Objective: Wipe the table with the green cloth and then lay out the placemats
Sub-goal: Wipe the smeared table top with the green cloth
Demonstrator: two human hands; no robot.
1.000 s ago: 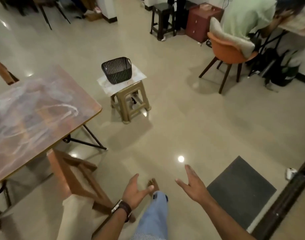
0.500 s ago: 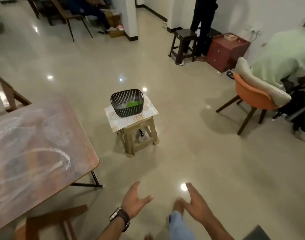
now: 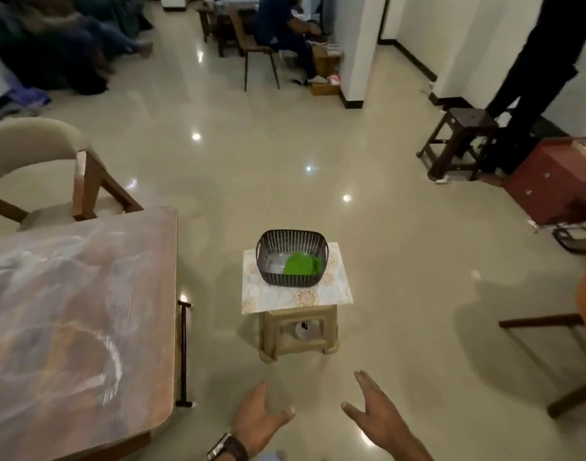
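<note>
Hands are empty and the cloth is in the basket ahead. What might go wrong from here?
1. The basket sits on a placemat that overhangs the small stool; grabbing the cloth carelessly may drag or tip it all.
2. Something pale lies beside the cloth in the basket and could get snagged.
3. The table corner and its leg bar lie near the walking path.

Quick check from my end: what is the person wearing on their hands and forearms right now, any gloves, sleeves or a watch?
No gloves: both the left hand and the right hand are bare, and no sleeves show on the parts of the forearms in view. The left wrist carries a wristwatch with a dark brownish strap and a rectangular case at the frame's bottom edge. Nothing shows on the right wrist.
</note>
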